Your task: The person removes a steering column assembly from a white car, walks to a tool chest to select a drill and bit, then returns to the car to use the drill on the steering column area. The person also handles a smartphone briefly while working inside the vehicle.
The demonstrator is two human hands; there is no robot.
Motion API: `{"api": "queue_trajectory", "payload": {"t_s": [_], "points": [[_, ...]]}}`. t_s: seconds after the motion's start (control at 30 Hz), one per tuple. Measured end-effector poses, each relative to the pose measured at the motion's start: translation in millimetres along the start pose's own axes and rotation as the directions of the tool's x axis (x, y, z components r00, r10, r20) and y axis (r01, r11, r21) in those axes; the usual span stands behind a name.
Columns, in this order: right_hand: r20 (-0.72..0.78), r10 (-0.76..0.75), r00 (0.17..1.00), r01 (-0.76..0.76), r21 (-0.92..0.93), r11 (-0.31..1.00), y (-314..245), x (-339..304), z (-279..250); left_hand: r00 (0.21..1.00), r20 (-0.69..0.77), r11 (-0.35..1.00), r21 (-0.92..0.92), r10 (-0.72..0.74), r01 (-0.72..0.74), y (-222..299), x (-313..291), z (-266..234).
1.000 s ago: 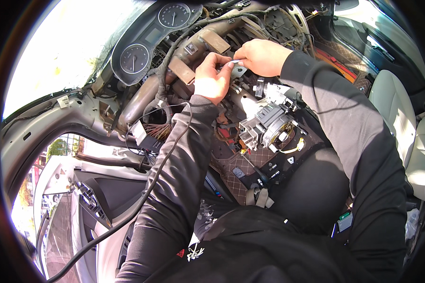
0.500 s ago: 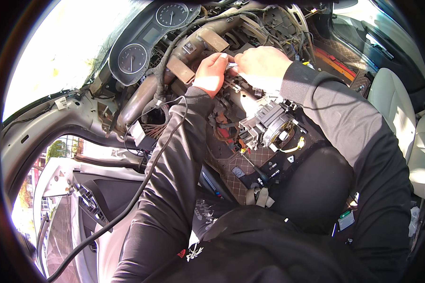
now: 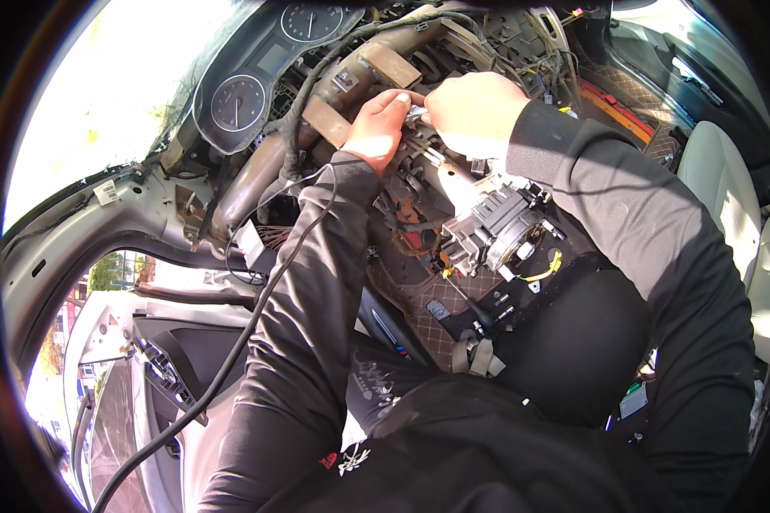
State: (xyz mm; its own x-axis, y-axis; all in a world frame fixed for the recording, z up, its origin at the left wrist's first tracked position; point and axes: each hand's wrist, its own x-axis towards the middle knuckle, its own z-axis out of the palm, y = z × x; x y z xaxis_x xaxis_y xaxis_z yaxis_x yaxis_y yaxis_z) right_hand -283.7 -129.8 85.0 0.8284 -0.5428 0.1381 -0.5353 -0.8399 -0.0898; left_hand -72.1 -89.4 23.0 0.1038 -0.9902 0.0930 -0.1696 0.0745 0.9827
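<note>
My left hand (image 3: 376, 130) and my right hand (image 3: 476, 113) meet in front of the stripped dashboard, both with fingers closed. Between their fingertips shows a small silvery piece (image 3: 416, 114), too small and too covered to name. My right hand's back hides most of its own fingers. Just beyond the hands runs a brownish metal crossbeam (image 3: 323, 120) with a dark wiring harness (image 3: 293, 128) along it. Below my right hand sits the steering-column unit (image 3: 498, 224), with grey housings and a yellow lead (image 3: 546, 267).
The instrument cluster (image 3: 238, 104) stands at the far left. A black cable (image 3: 231, 359) crosses over my left arm. A screwdriver (image 3: 477, 313) lies near my knee, above the quilted brown floor mat (image 3: 421, 323). At right is a pale seat (image 3: 717, 175); the door (image 3: 201, 350) is at left.
Both hands stay together at the small silvery piece, with slight shifts of the fingers. The whole view has moved a little, so the column unit appears slightly farther right.
</note>
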Motion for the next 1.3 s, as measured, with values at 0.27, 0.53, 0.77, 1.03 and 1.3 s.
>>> {"api": "queue_trajectory", "payload": {"t_s": [0.27,0.53,0.77,1.03,1.3], "points": [[0.011,0.019,1.0,-0.019,0.006,1.0,6,-3,6,0.994,0.034,0.992,0.071,0.104,-0.106,-15,0,0],[-0.043,-0.034,0.999,0.032,-0.029,0.999,11,-3,13,0.995,0.048,0.995,0.053,0.082,-0.085,-9,-4,2],[-0.037,-0.083,0.996,0.08,-0.077,0.994,20,3,14,0.999,0.039,0.998,0.054,0.039,-0.041,-6,-5,4],[-0.108,-0.249,0.962,0.234,-0.131,0.963,49,20,28,0.999,0.037,0.999,0.029,0.039,-0.041,-7,-7,4],[-0.376,-0.525,0.764,0.478,-0.218,0.851,75,46,47,1.0,0.012,0.997,0.073,0.025,-0.026,-6,-6,5]]}}
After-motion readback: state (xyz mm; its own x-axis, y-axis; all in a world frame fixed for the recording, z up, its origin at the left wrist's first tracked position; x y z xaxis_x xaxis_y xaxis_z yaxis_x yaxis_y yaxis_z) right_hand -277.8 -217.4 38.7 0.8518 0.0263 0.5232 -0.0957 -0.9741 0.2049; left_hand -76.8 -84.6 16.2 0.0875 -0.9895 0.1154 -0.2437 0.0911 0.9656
